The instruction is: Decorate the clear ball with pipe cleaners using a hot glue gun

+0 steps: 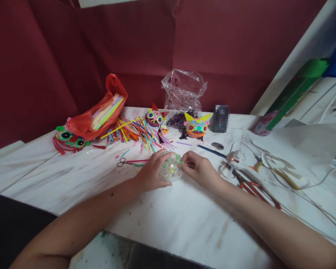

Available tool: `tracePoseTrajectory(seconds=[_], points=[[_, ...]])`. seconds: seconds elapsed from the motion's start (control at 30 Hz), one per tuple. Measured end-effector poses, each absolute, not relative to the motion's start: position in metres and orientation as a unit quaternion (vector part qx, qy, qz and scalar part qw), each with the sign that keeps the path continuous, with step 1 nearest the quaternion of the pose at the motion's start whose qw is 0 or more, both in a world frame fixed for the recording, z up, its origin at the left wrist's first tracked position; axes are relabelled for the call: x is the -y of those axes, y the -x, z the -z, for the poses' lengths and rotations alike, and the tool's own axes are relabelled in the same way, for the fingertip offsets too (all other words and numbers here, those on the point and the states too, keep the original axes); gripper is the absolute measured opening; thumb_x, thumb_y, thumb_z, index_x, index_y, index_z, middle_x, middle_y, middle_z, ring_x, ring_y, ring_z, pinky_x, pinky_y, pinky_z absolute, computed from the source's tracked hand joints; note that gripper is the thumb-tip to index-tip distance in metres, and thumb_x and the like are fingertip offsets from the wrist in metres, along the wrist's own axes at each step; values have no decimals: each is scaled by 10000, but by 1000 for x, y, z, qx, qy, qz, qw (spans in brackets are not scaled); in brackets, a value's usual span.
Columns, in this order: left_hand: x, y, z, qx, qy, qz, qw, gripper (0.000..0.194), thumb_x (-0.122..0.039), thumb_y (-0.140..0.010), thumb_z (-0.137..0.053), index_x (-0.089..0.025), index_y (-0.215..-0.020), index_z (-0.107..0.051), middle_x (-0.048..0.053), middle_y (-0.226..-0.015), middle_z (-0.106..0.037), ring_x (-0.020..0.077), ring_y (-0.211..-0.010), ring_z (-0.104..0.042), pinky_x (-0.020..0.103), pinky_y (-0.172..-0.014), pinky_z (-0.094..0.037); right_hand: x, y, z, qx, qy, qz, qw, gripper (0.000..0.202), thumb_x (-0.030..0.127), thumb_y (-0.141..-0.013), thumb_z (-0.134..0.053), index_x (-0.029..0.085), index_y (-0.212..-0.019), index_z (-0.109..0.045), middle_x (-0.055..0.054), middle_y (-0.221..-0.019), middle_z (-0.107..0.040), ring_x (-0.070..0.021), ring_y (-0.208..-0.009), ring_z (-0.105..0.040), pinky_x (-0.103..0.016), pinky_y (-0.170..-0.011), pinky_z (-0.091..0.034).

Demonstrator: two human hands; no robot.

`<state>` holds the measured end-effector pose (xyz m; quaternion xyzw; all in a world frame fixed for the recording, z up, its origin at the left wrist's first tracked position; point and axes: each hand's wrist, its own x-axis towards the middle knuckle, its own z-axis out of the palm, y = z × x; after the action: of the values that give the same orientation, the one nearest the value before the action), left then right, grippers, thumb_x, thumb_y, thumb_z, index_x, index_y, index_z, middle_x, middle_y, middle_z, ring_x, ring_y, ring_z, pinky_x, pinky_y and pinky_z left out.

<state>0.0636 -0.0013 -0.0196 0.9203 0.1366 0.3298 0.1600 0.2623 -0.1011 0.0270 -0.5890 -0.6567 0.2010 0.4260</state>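
A clear round ball [171,169] with green and yellow specks is near the middle of the white marbled table [168,216]. My left hand [154,172] curves around its left side, thumb below and fingers on top. At the ball's right side, my right hand [194,168] has its thumb and fingertips pinched together. Something thin shows at those fingertips, too small to make out. Behind the hands stand a colourful animal head [196,126] with yellow ears and a smaller pink and black one [155,117].
Pipe cleaners [128,130] and a red bag [100,116] lie back left, beside a green-and-red head [70,140]. Small scissors [121,162] sit left of the ball. Orange-handled scissors [257,190], white cables and a blue stick [212,150] are at right.
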Motion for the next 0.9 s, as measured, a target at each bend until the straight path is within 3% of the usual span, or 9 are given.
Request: tracePoseTrajectory(seconds=[0.43,0.6,0.73,0.9], points=[[1,-63,21,-130,-922,-324,165,1057,-332,-567,-876,-288,-1435,-274,156,-1466,-324,378,-1372,-346,569,-1120,-355,92,-264,-26,600,611,-269,440,275,412,-643,-665,219,-694,-475,67,-586,-454,-107,-550,-408,-251,-538,-340],[-3,-65,22,-122,-909,-350,191,1070,-360,-550,-885,-277,-1428,-279,159,-1427,-357,372,-1363,-359,549,-1125,-356,91,-273,-31,628,584,-267,439,290,465,-705,-633,204,-709,-508,41,-601,-498,-113,-550,-443,-250,-526,-368],[-6,-64,24,-132,-902,-357,206,1067,-359,-534,-888,-288,-1417,-293,155,-1413,-370,381,-1355,-372,550,-1115,-362,93,-279,-32,643,582,-219,448,222,413,-776,-596,197,-762,-549,4,-672,-596,-128,-600,-510,-254,-561,-418],[-5,-64,26,-130,-905,-346,212,1047,-415,-538,-883,-274,-1407,-317,166,-1443,-360,389,-1362,-364,559,-1120,-342,96,-272,-31,651,594,-202,428,210,394,-746,-623,203,-740,-536,-3,-712,-603,-152,-672,-545,-277,-620,-443]])
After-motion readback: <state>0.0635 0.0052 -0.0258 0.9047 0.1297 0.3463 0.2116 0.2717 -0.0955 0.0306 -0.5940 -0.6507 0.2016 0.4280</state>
